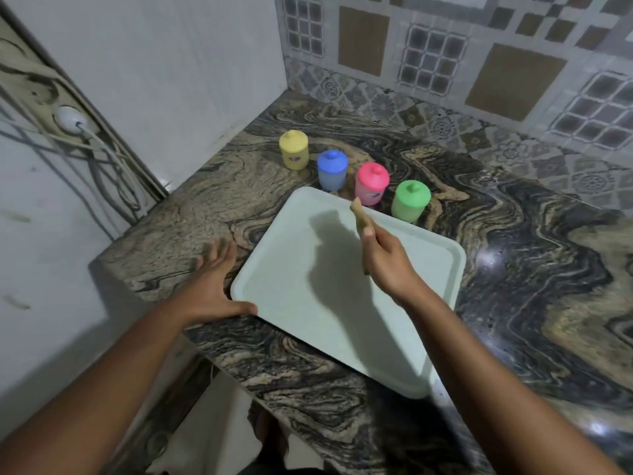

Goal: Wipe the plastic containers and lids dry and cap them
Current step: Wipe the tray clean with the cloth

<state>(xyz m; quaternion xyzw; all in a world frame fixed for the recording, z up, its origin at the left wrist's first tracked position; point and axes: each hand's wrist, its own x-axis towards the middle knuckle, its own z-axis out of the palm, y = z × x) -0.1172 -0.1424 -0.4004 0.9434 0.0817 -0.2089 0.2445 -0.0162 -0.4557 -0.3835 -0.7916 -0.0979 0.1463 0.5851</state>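
Toward the back corner of the surface point(222, 207), a yellow container point(294, 149), blue container point(332, 169), pink container point(371, 184) and green container point(410, 201) stand capped beyond a pale tray point(291, 337). The left hand point(209, 286) lies flat, fingers spread, thumb apparently steadying the tray's corner. The right hand point(387, 265) pinches a tan cloth point(361, 217) above it, wiping seemingly done.

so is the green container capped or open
Capped. The green container stands upright with its knobbed lid seated on top.

Bare left hand point(213, 286), right hand point(387, 264)
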